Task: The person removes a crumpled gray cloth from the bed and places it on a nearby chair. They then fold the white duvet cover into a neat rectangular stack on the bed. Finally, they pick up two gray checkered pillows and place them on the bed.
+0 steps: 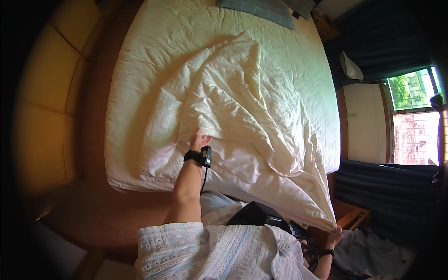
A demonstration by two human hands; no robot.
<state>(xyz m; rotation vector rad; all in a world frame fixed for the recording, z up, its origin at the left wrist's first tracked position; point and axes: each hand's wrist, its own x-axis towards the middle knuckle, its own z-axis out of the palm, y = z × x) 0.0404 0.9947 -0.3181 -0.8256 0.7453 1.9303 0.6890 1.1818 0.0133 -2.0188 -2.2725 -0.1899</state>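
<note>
A white quilt (233, 100) lies rumpled across the bed, with long folds running from a peak near the middle toward the lower right. My left hand (200, 136) is at the near middle of the bed, its fingers curled on an edge of the quilt; part of the fingers is hidden by the cloth. Far to the right, beyond the bed's near corner, my right hand (333, 235) grips a corner of the quilt. Between that corner and the bed the cloth is drawn out taut. Beneath it spreads a pale fitted sheet (135, 93).
Grey-blue pillows (261, 10) lie at the bed's far end. Yellow cabinets (46, 93) line the left side. To the right are dark curtains (392, 186), a window (413, 116) and a wooden drawer (352, 217). Grey cloth (373, 252) is heaped at the lower right.
</note>
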